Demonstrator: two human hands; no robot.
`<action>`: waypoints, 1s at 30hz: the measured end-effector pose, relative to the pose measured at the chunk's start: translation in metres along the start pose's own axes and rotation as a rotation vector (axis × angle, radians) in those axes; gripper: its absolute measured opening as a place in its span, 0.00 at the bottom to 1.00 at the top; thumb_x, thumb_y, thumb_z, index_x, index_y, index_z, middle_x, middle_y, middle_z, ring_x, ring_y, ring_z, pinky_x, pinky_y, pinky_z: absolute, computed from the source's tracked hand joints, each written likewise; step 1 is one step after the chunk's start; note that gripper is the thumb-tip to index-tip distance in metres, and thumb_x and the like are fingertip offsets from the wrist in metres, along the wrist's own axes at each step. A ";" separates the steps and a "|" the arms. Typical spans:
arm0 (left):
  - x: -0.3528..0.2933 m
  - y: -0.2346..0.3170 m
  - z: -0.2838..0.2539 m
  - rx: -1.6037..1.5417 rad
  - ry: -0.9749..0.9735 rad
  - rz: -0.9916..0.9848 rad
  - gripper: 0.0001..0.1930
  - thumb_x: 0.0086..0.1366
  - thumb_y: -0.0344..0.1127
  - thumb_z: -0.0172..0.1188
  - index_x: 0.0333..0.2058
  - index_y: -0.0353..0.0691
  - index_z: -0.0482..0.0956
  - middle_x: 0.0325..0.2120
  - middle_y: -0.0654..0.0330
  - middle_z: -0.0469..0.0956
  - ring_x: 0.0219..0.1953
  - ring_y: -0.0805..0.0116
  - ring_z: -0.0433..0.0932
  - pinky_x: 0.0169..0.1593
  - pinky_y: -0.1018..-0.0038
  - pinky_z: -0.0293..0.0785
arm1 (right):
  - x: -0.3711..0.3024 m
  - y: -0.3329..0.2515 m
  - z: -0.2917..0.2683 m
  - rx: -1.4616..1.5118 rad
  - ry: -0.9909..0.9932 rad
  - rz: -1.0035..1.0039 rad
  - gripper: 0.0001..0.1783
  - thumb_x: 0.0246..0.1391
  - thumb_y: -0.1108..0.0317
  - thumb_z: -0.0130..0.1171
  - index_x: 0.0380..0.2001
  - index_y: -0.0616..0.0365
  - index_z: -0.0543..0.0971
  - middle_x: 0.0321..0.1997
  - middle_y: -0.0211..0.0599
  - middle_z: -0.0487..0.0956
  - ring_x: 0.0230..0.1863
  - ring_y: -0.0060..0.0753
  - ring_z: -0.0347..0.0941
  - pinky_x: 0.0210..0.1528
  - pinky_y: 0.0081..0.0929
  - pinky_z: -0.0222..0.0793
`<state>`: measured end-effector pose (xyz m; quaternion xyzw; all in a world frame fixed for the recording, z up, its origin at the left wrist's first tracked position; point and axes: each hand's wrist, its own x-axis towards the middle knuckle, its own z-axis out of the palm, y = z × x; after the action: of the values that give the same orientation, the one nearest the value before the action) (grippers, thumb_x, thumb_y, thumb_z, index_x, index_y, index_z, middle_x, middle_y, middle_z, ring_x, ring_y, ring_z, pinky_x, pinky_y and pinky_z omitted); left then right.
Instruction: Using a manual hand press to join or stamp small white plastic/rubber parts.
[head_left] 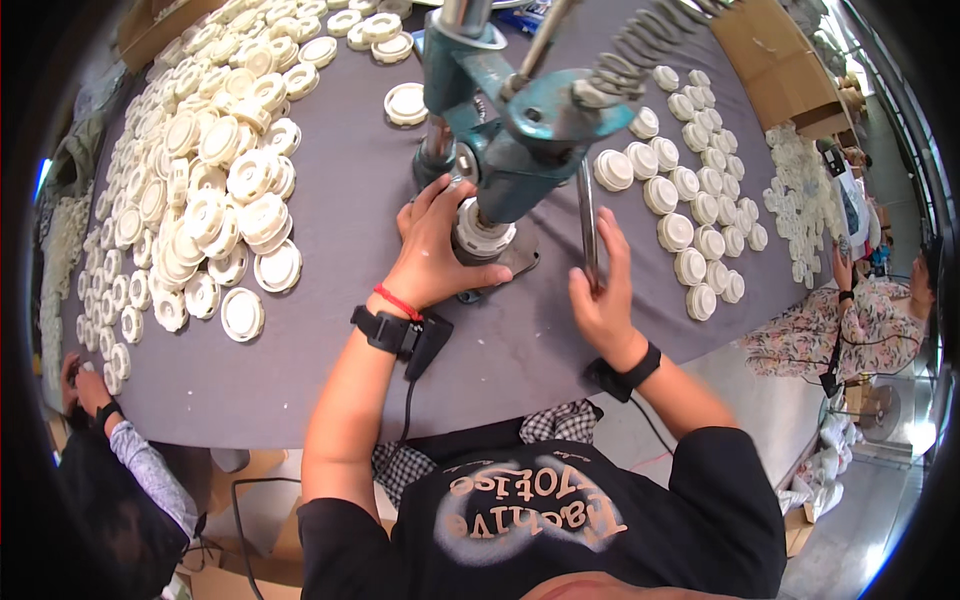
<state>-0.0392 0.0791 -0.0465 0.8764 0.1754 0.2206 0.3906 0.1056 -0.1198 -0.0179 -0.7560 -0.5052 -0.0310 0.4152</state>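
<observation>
Teal metal hand press point(525, 178) at the centre of the layout

The press stands on a grey cloth-covered table point(330, 350), with a round white plastic part point(482, 236) on its base. The person's left hand point(430, 252) is around that part; the right hand point(606, 308) is beside the straight metal lever point(587, 222), right of the base. Left of the press spreads an overlapping heap of round white plastic pieces point(206, 222). One flanged white plastic disc point(406, 103) lies between heap and press. Right of the press is a cluster of stepped white plastic caps point(704, 208); beyond them, small translucent plastic pieces point(797, 205). A brown cardboard box point(770, 65) sits behind these, at the far right.
</observation>
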 end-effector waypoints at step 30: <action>-0.018 0.038 -0.086 0.273 0.605 -0.003 0.31 0.57 0.42 0.68 0.55 0.33 0.69 0.52 0.46 0.72 0.55 0.48 0.70 0.59 0.59 0.64 | 0.020 0.019 -0.022 0.258 -0.237 0.260 0.16 0.57 0.70 0.54 0.49 0.62 0.73 0.53 0.54 0.73 0.54 0.49 0.71 0.57 0.43 0.67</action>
<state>-0.0944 0.0988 0.0292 0.8150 0.3129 0.4448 0.1999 0.1389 -0.1223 -0.0057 -0.7536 -0.4486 0.1768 0.4467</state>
